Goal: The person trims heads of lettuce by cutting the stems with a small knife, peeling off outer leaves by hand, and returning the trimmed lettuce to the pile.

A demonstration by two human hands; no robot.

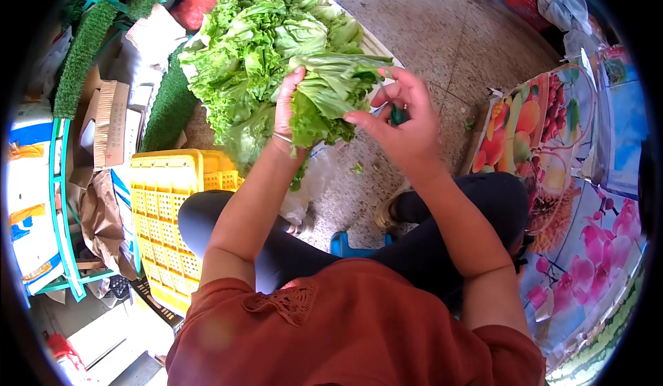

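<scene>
My left hand is wrapped around a head of leafy lettuce, its frilly leaves pointing down and its stem end toward the right. Close by on the right is my right hand, fingers curled, with thumb and fingertips at the edge of the lettuce. A small dark green object, perhaps a handle, sits within its curled fingers; the rest of it is hidden. Just beyond both hands rises a large pile of lettuce, on a pale surface whose edge shows at the right.
A yellow plastic crate stands left of my knee. Cardboard boxes and green turf-covered rails are farther left. Fruit-and-flower printed boxes line the right side. A clear plastic bag and leaf scraps lie on the floor.
</scene>
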